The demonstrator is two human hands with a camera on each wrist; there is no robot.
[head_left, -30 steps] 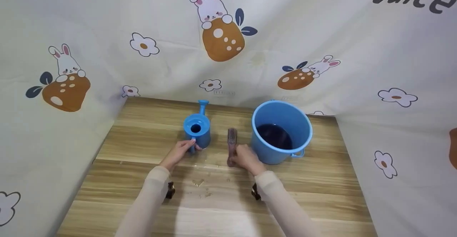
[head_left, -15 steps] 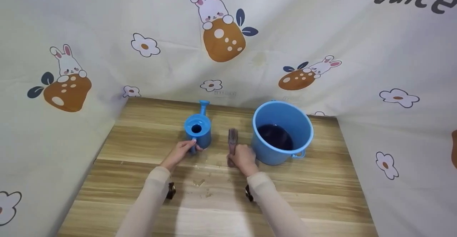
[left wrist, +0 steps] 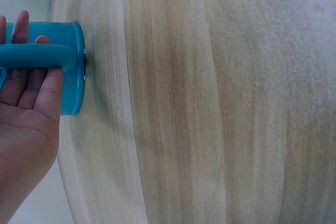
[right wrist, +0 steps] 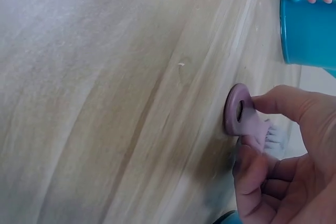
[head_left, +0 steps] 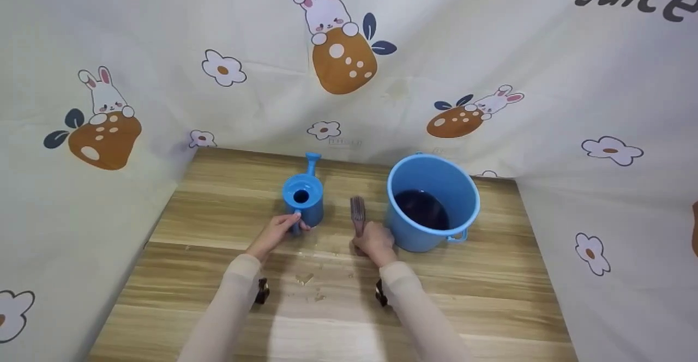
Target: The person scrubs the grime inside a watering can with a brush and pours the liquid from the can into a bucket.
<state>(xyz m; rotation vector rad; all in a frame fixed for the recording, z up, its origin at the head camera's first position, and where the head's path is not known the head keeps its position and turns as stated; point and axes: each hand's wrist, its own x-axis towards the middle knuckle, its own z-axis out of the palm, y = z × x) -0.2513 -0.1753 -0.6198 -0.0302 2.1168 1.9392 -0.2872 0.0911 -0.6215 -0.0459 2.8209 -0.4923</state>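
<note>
My left hand holds the handle of a blue watering can, which stands upright on the table with dark liquid visible in its opening. In the left wrist view, the fingers pass behind the can's handle. To the right, my right hand grips the handle of a mauve brush lying on the table, its head towards the back wall. The right wrist view shows thumb and fingers pinching the brush handle near its holed end. Part of the handle is hidden by the fingers.
A large blue bucket holding dark liquid stands right beside my right hand. Small puddles lie on the wooden table between my forearms. Printed cloth walls enclose the table at the back and sides.
My right wrist has shifted slightly left, and the hand now covers more of the brush handle. The brush has turned a little. The left hand and watering can look unchanged.
</note>
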